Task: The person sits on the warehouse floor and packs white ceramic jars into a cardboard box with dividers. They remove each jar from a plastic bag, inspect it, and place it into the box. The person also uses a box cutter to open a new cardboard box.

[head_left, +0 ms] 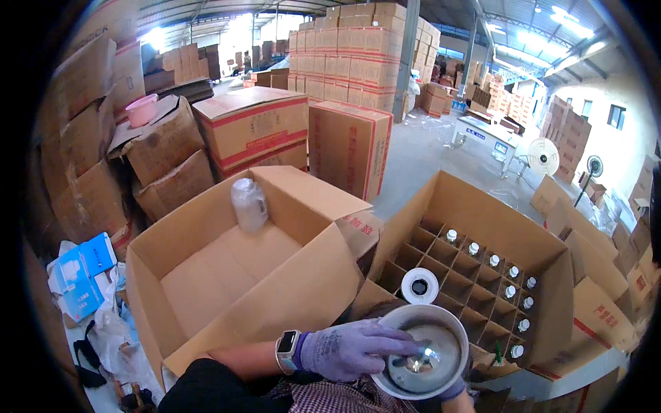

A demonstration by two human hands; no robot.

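Note:
A round, pale metal bowl-like vessel (447, 323) is tilted toward me at the lower middle. My left hand (348, 350), in a purple glove with a watch at the wrist, reaches over its rim. The fingers are stretched out, and their tips touch a shiny, see-through piece (425, 358) inside it. My right hand (454, 391), gloved in purple too, holds the vessel from its lower right side; most of its fingers are hidden behind it. Just beyond the vessel stands a white cylinder (419, 286) with a dark round opening in its top.
On the left, an open carton (200, 275) holds one plastic-wrapped jug (249, 205) in its far corner. To the right, a carton with cardboard dividers (441, 255) holds several white-capped bottles (494, 260). Stacked cartons (251, 124) stand beyond. A blue-and-white box (81, 275) lies far left.

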